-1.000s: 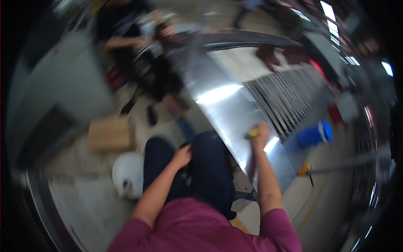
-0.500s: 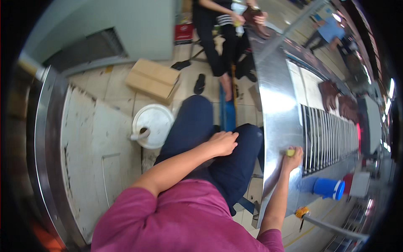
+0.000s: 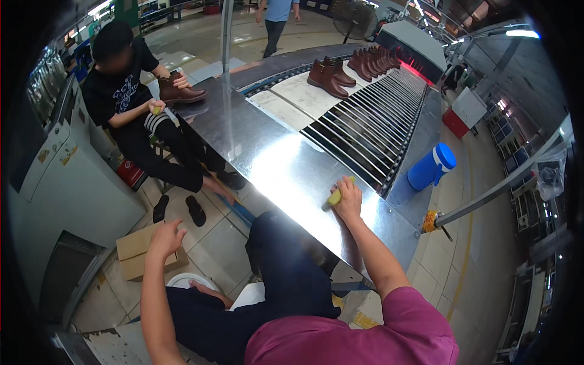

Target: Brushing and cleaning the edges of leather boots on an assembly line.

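Note:
My right hand (image 3: 348, 204) rests on the shiny metal tabletop (image 3: 267, 164), its fingers closed around a yellow-green sponge (image 3: 334, 197). Beyond that hand runs a roller conveyor (image 3: 365, 131) set into the table. Out to the left, my left hand (image 3: 167, 239) is raised with its fingers apart and slightly bent, holding nothing. In the picture it overlaps a cardboard box (image 3: 137, 246) on the floor. Several brown leather boots (image 3: 328, 78) stand on a white surface beside the rollers, farther off.
A co-worker (image 3: 131, 91) in black sits at the far left, holding a brown boot (image 3: 179, 91) and a similar sponge. A blue jug (image 3: 432, 167) stands past the rollers. Dark slippers (image 3: 194, 211) and a white bucket (image 3: 193, 281) are on the floor. A grey machine (image 3: 79, 182) stands at left.
The view has swung round toward the table and conveyor. My left hand has left my thigh and moved out to the left. My right hand still holds the sponge on the tabletop.

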